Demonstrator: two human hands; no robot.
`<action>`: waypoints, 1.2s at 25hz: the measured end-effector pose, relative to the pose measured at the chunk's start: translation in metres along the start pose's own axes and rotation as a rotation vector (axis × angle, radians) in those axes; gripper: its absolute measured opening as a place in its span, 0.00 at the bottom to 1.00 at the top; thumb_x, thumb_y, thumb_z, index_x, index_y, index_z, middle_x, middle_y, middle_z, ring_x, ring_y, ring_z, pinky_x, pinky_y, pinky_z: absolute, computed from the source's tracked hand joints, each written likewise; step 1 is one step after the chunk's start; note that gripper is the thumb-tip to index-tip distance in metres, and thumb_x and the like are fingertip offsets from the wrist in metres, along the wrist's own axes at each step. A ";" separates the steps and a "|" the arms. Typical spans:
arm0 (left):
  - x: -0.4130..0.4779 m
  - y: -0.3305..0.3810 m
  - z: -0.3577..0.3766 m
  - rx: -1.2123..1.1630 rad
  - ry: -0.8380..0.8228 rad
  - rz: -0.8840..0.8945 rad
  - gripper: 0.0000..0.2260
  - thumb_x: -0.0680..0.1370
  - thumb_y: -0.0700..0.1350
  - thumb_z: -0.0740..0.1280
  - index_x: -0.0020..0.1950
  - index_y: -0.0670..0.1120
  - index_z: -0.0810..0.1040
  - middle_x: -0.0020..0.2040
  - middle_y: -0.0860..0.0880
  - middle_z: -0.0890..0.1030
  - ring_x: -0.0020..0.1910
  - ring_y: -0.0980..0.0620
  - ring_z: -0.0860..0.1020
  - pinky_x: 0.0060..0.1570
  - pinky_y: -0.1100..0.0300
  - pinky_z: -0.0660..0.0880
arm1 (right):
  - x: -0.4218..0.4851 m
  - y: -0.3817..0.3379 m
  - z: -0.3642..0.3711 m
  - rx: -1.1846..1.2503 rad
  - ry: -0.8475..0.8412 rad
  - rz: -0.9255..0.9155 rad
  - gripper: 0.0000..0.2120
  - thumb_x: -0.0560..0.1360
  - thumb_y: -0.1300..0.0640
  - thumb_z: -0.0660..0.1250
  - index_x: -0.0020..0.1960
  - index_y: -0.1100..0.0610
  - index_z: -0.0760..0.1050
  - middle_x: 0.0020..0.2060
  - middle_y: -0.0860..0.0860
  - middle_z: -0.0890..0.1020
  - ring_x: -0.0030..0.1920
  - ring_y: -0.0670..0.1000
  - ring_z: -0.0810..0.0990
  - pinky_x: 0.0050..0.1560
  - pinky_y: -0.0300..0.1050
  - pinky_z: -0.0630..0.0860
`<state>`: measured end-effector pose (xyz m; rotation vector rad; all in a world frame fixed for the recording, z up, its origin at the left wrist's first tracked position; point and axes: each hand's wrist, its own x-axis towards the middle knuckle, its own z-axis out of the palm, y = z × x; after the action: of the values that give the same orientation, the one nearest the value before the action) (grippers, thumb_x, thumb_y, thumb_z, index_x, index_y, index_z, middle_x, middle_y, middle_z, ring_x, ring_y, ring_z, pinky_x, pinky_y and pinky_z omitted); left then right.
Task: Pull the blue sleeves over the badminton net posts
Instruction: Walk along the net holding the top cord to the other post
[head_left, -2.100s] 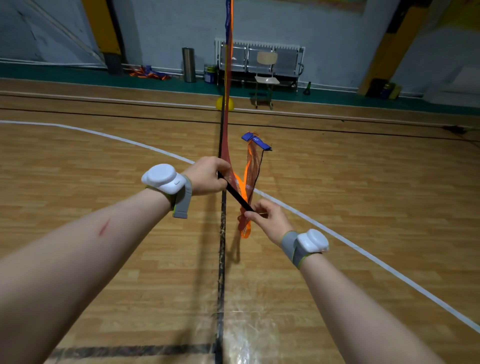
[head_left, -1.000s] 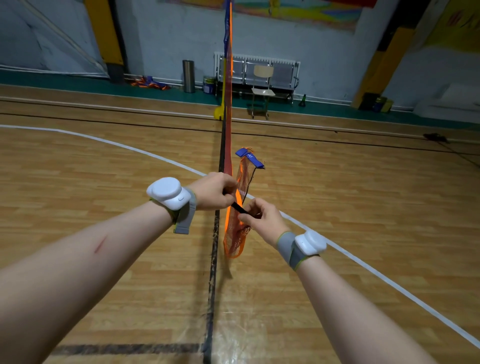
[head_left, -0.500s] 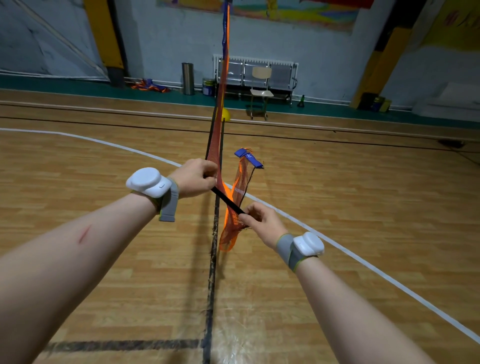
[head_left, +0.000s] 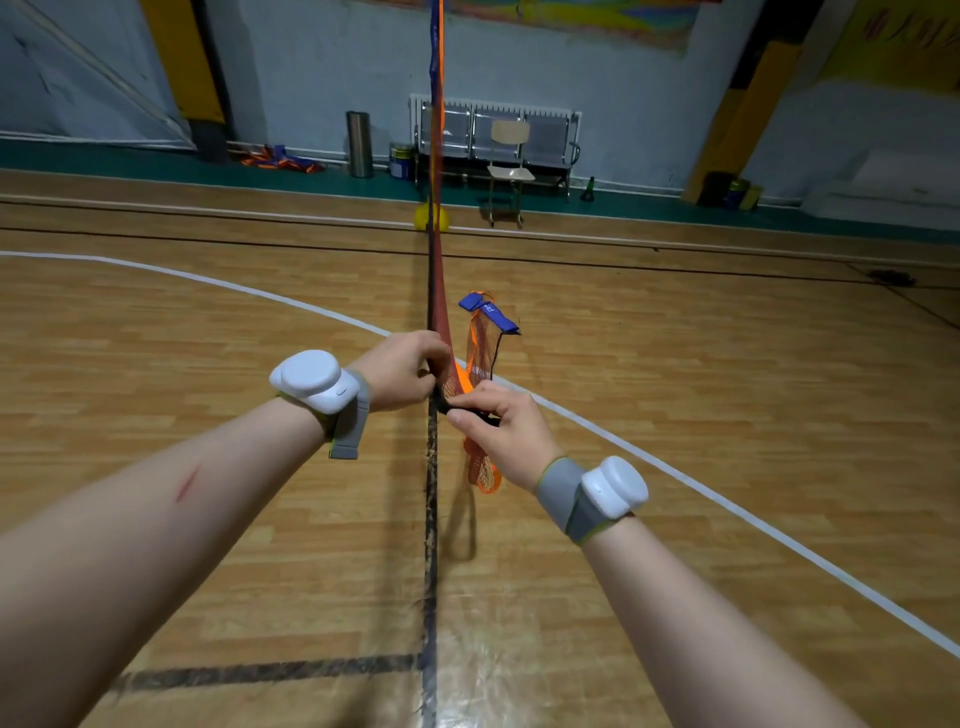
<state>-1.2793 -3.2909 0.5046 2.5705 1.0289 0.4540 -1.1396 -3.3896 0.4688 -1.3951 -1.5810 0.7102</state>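
Head view: left hand (head_left: 400, 371) curls round the net (head_left: 440, 291), right hand (head_left: 501, 428) beside it pinches the black post (head_left: 445, 404), blue sleeve (head_left: 488, 314) just beyond both.

Left wrist unit (head_left: 311, 381): white rounded puck housing, small side slot.
Left strap (head_left: 350, 428): grey band, yellow-green edging.
Right wrist unit (head_left: 613, 486): white, matching housing.
Right strap (head_left: 558, 491): grey fabric, yellow-green edging.
Left forearm (head_left: 156, 519): bare, thin red scratch.
Left hand (head_left: 400, 371), right hand (head_left: 504, 431): bare.

The net (head_left: 438, 280) runs ahead between left hand (head_left: 400, 371) and right hand (head_left: 501, 423).
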 end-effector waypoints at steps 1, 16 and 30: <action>-0.007 0.001 0.000 -0.022 -0.015 0.021 0.08 0.70 0.33 0.61 0.39 0.45 0.75 0.43 0.47 0.76 0.45 0.47 0.74 0.45 0.59 0.70 | -0.002 -0.001 0.004 0.015 -0.003 0.029 0.09 0.74 0.62 0.66 0.53 0.62 0.80 0.36 0.43 0.73 0.39 0.40 0.74 0.48 0.41 0.74; -0.072 -0.023 -0.047 -0.110 0.046 -0.093 0.06 0.73 0.36 0.61 0.36 0.43 0.73 0.37 0.44 0.76 0.36 0.49 0.71 0.40 0.55 0.70 | -0.022 0.013 0.067 0.008 -0.013 0.302 0.06 0.72 0.62 0.69 0.42 0.56 0.72 0.37 0.51 0.77 0.38 0.49 0.75 0.35 0.30 0.70; -0.096 -0.044 -0.031 -0.025 -0.044 -0.028 0.05 0.72 0.36 0.62 0.45 0.41 0.77 0.47 0.45 0.76 0.48 0.46 0.75 0.50 0.55 0.72 | -0.061 -0.060 0.069 0.194 0.143 0.207 0.02 0.71 0.64 0.69 0.43 0.60 0.80 0.31 0.51 0.76 0.26 0.38 0.71 0.29 0.28 0.67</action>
<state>-1.3842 -3.3230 0.4976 2.5298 1.0361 0.3988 -1.2301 -3.4523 0.4749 -1.4435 -1.2343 0.8431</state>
